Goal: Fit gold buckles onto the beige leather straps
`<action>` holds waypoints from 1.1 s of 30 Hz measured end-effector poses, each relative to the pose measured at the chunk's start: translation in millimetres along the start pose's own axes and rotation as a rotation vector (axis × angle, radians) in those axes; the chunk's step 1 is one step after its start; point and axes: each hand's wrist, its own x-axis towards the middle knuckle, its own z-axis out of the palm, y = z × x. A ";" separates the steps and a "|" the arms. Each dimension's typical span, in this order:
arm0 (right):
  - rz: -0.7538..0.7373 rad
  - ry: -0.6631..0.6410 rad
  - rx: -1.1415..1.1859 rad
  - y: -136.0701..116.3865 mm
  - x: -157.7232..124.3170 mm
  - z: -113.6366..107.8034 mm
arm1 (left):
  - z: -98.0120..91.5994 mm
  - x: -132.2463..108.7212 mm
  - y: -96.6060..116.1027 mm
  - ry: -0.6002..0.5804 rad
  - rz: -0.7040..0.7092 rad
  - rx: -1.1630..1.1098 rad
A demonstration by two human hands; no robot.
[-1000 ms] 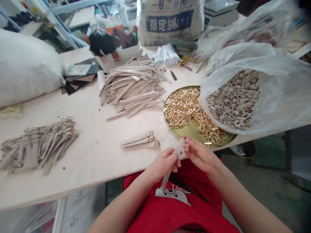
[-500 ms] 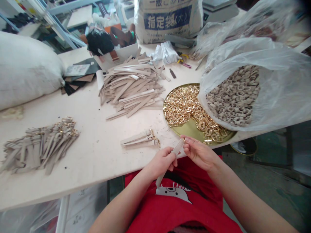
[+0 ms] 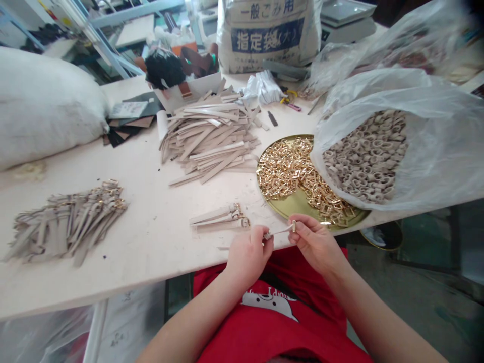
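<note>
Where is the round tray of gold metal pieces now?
In the head view, the tray is right of centre, between the beige strip pile and the open plastic bag that partly hides it, just beyond the right hand.

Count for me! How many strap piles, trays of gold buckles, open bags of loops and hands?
Strap piles: 3 (plain pile, buckled pile, little bunch)
Tray of gold buckles: 1
Open bag of loops: 1
Hands: 2 (left hand, right hand)
Total: 7
</note>
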 end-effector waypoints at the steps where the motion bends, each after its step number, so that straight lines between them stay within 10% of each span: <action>1: -0.012 -0.019 -0.011 -0.8 -1.8 -0.8 | 1.5 -1.6 -2.0 0.073 0.074 0.018; 12: -0.021 -0.134 -0.062 1.6 -17.9 -8.3 | 0.4 -8.1 -17.6 0.273 0.343 -0.048; 21: 0.068 -0.077 -0.162 2.2 -15.6 3.3 | -8.3 -3.7 4.5 -0.381 -0.202 -0.685; 33: 0.177 0.060 0.044 2.3 -8.4 9.1 | -2.3 -1.1 13.3 -0.509 -0.402 -1.071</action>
